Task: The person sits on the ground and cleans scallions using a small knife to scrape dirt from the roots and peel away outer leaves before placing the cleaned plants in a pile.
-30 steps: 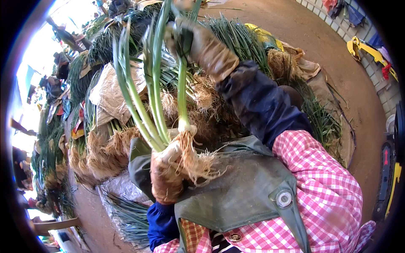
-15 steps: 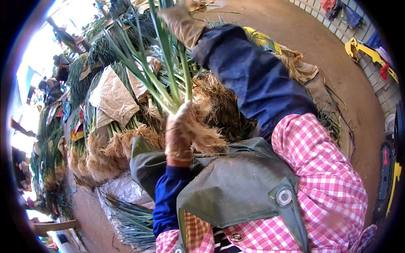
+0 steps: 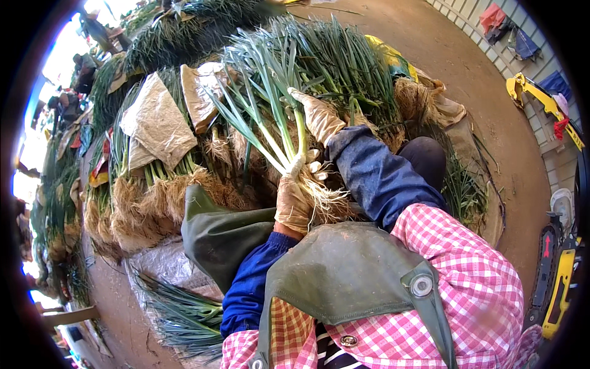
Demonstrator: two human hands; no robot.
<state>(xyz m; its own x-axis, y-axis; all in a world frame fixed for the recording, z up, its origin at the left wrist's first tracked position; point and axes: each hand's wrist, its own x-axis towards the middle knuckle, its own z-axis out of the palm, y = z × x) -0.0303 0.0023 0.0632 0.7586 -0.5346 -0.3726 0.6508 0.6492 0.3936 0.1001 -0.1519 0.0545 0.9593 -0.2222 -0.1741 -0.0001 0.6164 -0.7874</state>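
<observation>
Leafy green bunch held by its pale base in the left hand, near the centre of the head view.
In the head view, a brown floor (image 3: 516, 160) is seen at 3 o'clock, with a tiled wall (image 3: 464, 19) at 1 to 2 o'clock and a yellow machine arm (image 3: 538, 92) beyond it. The bunch (image 3: 301, 132) is gripped by the left hand (image 3: 292, 203); the right hand (image 3: 319, 118) is placed beside its stems, and whether it is closed on them cannot be told. Rooted bundles (image 3: 150, 203) are massed at 9 o'clock, partly covered by tan sheets (image 3: 161, 120). Cut greens (image 3: 178, 313) are laid on pale plastic (image 3: 175, 270) at 7 o'clock. The lower middle is blocked by a dark green apron (image 3: 344, 270). A yellow sack (image 3: 384, 50) is seen at 1 o'clock, its contents hidden.
</observation>
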